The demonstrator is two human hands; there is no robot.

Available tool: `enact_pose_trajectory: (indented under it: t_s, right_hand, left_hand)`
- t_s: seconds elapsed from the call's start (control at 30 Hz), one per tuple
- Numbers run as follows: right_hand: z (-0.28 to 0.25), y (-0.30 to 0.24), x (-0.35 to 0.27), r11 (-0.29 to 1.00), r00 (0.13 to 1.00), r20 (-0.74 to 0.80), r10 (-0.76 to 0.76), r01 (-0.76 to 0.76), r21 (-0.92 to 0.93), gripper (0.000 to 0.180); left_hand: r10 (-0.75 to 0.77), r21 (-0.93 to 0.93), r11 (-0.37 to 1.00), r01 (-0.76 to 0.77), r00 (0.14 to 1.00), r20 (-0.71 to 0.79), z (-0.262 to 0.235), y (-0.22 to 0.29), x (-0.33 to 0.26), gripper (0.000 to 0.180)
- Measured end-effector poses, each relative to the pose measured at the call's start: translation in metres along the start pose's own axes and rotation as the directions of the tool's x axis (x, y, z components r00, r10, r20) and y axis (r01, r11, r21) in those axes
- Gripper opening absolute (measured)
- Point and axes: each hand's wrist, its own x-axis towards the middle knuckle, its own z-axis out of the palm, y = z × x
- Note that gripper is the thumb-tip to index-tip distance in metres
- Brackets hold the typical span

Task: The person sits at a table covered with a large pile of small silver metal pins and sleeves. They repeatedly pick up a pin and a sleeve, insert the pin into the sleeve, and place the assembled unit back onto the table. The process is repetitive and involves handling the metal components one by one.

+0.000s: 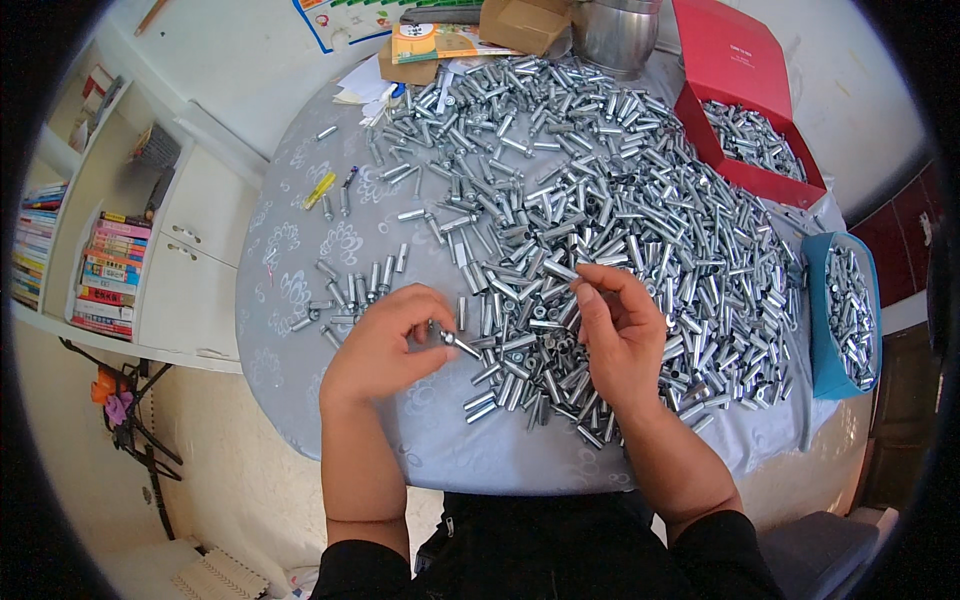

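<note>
My left hand [385, 340] is closed in a pinch on a thin silver bolt [465, 348], whose shank points right toward the pile. Its head end is partly hidden by my fingers. Thumb and fingers of my right hand [630, 335] pinch a shiny metal sleeve [560, 269] by one end, above the heap. Beneath and beyond both hands spreads a large pile of metal sleeves and bolts [640, 200]. Left of my left hand lies a smaller group of sleeved bolts [375, 277].
A grey patterned cloth covers the round table [275, 370]. At the back right stands an open red box [745, 185] of metal parts, with a blue bin [825, 330] nearer. A steel pot [615, 35], cardboard and papers are at the back. A yellow-handled tool [320, 190] lies left.
</note>
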Motion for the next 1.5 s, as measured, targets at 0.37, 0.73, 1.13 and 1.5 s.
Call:
enact_pose_trajectory:
  t_s: [0.37, 0.73, 1.13, 1.5]
  right_hand:
    - [0.000, -0.001, -0.001, 0.999, 0.998, 0.053, 0.029, -0.027, -0.041, 0.015]
    - [0.002, -0.004, -0.003, 0.973, 0.976, 0.216, -0.026, 0.075, -0.220, 0.014]
    - [0.001, -0.011, -0.003, 0.951, 0.960, 0.278, 0.033, 0.055, -0.305, 0.013]
    - [-0.002, 0.001, -0.004, 0.990, 0.943, 0.323, 0.076, -0.035, -0.133, 0.018]
  left_hand:
    - [-0.073, -0.703, 0.705, -0.096, 0.976, -0.206, 0.047, -0.003, 0.019, 0.032]
    - [0.203, -0.265, 0.921, -0.286, 0.932, -0.300, 0.068, -0.011, 0.019, 0.024]
    - [0.086, -0.371, 0.907, -0.197, 0.952, -0.294, 0.067, -0.007, 0.020, 0.024]
    - [-0.108, -0.772, 0.635, -0.044, 0.983, -0.145, 0.063, -0.006, 0.020, 0.017]
